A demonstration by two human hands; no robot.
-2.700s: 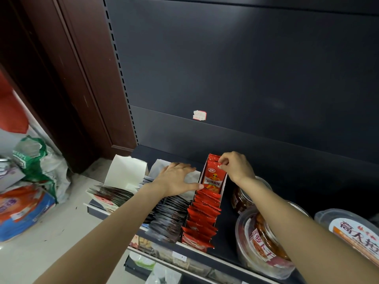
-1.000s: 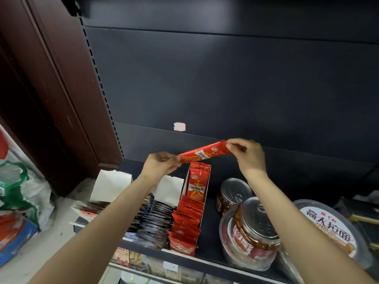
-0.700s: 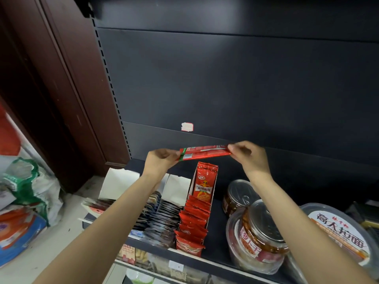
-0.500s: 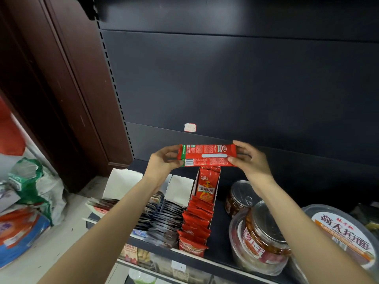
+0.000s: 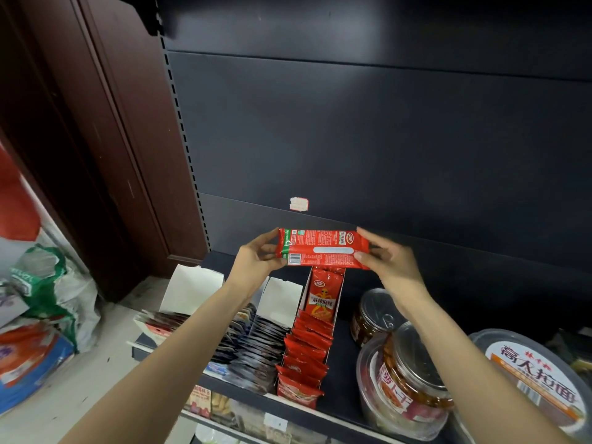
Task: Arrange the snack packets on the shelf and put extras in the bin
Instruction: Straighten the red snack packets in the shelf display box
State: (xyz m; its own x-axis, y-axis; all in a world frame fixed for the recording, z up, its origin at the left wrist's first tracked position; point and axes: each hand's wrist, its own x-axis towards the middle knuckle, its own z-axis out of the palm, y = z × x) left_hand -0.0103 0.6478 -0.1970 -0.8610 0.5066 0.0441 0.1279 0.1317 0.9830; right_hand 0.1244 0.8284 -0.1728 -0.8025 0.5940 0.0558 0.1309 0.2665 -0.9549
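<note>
I hold a long red snack packet (image 5: 323, 249) level in the air above the shelf, its printed back with a barcode turned toward me. My left hand (image 5: 254, 261) pinches its left end and my right hand (image 5: 389, 261) pinches its right end. Directly below stands a narrow display box (image 5: 338, 302) filled with a row of matching red packets (image 5: 304, 357), the rearmost one upright. The dark shelf (image 5: 339, 386) carries the box. No bin is in sight.
Left of the red row, two open white boxes (image 5: 192, 290) hold dark sachets (image 5: 253, 350). On the right stand lidded plastic jars (image 5: 407, 376) and a round noodle tub (image 5: 538, 382). Bags (image 5: 41, 309) lie on the floor at far left. A dark back panel (image 5: 384, 139) rises behind.
I lifted one red packet out of the display box with both hands, turned it level, then rotated it so its printed back faces me.
</note>
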